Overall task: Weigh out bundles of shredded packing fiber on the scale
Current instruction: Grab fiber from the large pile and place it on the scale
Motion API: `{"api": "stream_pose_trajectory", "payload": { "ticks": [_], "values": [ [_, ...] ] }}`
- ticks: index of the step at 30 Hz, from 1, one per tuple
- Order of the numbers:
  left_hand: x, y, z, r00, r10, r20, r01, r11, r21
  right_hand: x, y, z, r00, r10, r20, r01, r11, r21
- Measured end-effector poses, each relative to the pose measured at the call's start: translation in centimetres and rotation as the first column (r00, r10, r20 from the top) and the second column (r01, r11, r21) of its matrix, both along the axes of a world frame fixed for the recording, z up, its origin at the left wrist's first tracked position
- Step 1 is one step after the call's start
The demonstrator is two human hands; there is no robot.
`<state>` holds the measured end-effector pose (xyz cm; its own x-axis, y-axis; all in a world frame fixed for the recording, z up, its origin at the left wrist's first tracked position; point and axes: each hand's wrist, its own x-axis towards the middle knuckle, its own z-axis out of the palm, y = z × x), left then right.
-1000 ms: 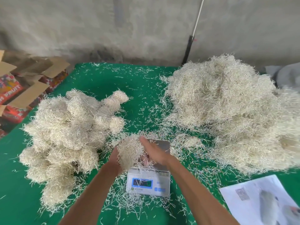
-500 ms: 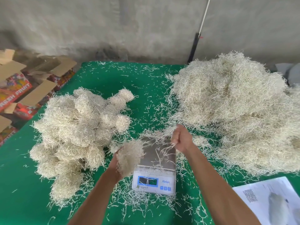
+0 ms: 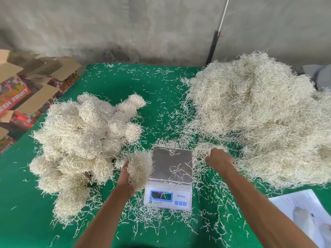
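A small white digital scale [image 3: 170, 178] with a steel platter sits on the green table, only a few loose strands on it. My left hand [image 3: 125, 178] grips a wad of pale shredded fiber [image 3: 139, 169] just left of the scale. My right hand [image 3: 219, 159] rests curled on a small tuft of fiber [image 3: 204, 151] right of the scale, at the foot of the big loose fiber heap [image 3: 259, 119]. A stack of rounded fiber bundles [image 3: 80, 140] lies to the left.
Loose strands litter the green table cloth [image 3: 157, 90]. Open cardboard fruit boxes [image 3: 23, 97] stand off the table's left edge. A white printed sheet [image 3: 308, 217] lies at the front right corner. A grey wall runs behind.
My right hand left the wad over the scale and moved right to the edge of the big heap. My left hand carried the wad off the platter to the scale's left side.
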<state>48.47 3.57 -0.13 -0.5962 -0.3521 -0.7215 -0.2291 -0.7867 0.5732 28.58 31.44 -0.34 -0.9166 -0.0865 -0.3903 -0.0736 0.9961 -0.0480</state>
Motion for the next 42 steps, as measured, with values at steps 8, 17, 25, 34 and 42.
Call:
{"api": "stream_pose_trajectory", "payload": {
  "ticks": [8, 17, 25, 34, 42],
  "values": [
    [-1.2, 1.8, -0.3, 1.000, 0.002, 0.030, -0.002, 1.000, 0.025, 5.7, -6.3, -0.9, 0.725, 0.258, 0.639, 0.587, 0.253, -0.769],
    [-0.2, 0.2, -0.7, 0.997, 0.074, 0.028, -0.075, 0.997, 0.004, 3.9, -4.9, -1.1, 0.779, -0.582, 0.233, 0.355, 0.102, -0.929],
    [-1.0, 0.3, -1.4, 0.998, 0.058, 0.031, -0.057, 0.998, -0.015, 6.2, -9.9, -2.4, 0.816, 0.056, 0.575, 0.575, 0.017, -0.818],
    [0.2, -0.3, -0.9, 0.995, 0.097, 0.009, -0.097, 0.995, 0.018, 2.5, -9.8, -0.7, 0.899, -0.308, 0.311, 0.343, 0.055, -0.938],
    [-2.2, 1.2, 1.3, 0.985, -0.002, 0.172, 0.016, 0.997, -0.081, 6.6, -11.7, -1.1, 0.849, 0.172, 0.500, 0.472, 0.179, -0.863]
  ]
}}
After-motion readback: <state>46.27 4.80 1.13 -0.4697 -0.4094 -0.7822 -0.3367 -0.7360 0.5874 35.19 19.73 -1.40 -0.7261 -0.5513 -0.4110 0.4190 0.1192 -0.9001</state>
